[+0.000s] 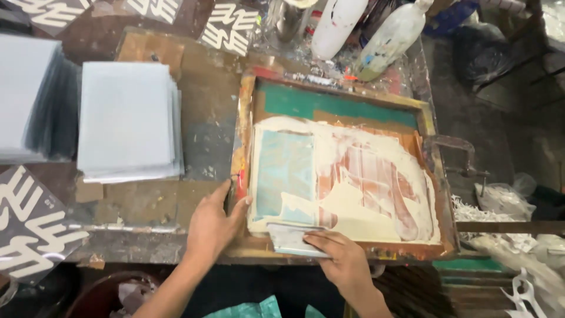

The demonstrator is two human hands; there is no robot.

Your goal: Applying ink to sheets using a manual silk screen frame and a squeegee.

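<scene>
Head view: right hand [343, 259] presses flat squeegee [292, 240] onto paint-smeared wooden screen frame [428, 121].

We see a worn brown counter [206, 118] with many paint stains. At the right side there is a dark floor [506, 118], and the light is soft.

The screen frame [341, 171] lies on the worktop [206, 123]; a stack of sheets [126, 121] lies left of the frame, two bottles [365, 29] stand behind it, a clamp [456, 156] sits on its right edge
</scene>
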